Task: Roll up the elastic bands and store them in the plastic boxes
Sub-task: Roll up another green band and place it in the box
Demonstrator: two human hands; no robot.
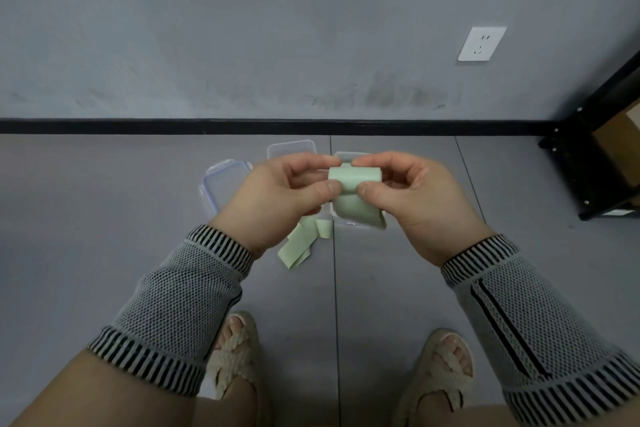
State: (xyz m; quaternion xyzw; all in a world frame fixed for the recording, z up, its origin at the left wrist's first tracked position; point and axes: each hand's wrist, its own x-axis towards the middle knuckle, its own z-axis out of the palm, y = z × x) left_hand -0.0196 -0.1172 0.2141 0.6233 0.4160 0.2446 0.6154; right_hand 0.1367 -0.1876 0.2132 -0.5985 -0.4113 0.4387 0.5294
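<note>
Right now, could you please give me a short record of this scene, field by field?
left hand: pinching the green elastic band
right hand: pinching the same band, partly rolled
second band: loose on the floor, unrolled
plastic boxes: clear, on the floor behind the hands; contents cannot be told
wall socket: upper right

Hands are hiding most of two plastic boxes (290,148); shelf frame (595,149), at 3 o'clock, is running off-frame.
</note>
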